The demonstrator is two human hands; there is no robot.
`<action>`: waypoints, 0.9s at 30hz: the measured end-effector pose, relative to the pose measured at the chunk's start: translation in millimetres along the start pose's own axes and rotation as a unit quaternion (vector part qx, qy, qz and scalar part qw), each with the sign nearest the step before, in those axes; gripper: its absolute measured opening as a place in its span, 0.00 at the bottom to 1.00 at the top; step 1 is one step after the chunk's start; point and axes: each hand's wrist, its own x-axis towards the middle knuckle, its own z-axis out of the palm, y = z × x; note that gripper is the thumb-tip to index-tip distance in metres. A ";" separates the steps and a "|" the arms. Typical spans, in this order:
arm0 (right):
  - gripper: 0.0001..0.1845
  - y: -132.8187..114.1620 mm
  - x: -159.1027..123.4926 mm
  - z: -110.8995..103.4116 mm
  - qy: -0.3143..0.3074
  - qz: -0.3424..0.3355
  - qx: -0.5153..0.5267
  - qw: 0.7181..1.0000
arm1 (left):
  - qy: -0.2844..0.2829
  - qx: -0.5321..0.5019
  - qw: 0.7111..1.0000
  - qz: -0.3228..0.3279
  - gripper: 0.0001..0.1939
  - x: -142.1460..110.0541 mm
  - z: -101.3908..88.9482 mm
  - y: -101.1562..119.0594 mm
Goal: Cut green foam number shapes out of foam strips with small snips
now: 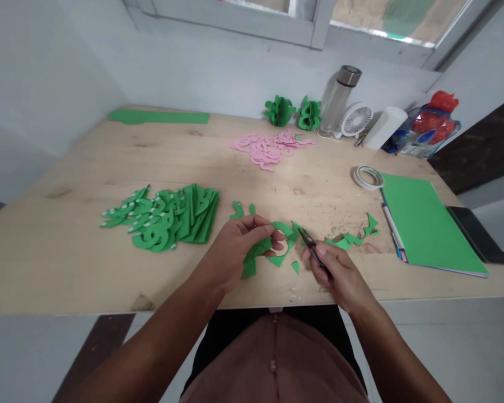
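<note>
Near the table's front edge, my left hand (pixel 252 238) pinches a piece of green paper (pixel 258 249) with a curved, ring-like part showing past the fingertips. My right hand (pixel 334 271) grips small dark scissors (pixel 313 249), their blades pointing up and left at the paper's right edge. Whether the blades are parted is too small to tell. Green offcuts (pixel 294 267) lie under and around both hands. Left of my left hand sits a pile of cut green paper shapes (pixel 157 221), some with white patches, beside a fanned stack of green paper pieces (pixel 197 212).
Pink paper cutouts (pixel 266 148) lie mid-table. Two green paper ornaments (pixel 280 111), a clear bottle (pixel 339 101) and a small white fan (pixel 356 119) stand by the wall. To the right are a tape roll (pixel 368 177), green sheets (pixel 432 224), pens (pixel 393 226) and more scraps (pixel 350 239).
</note>
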 end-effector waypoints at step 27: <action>0.24 1.0 5.3 11.4 -0.019 0.042 0.038 0.998 | -0.011 0.024 1.000 -0.015 0.08 2.4 9.6 -0.7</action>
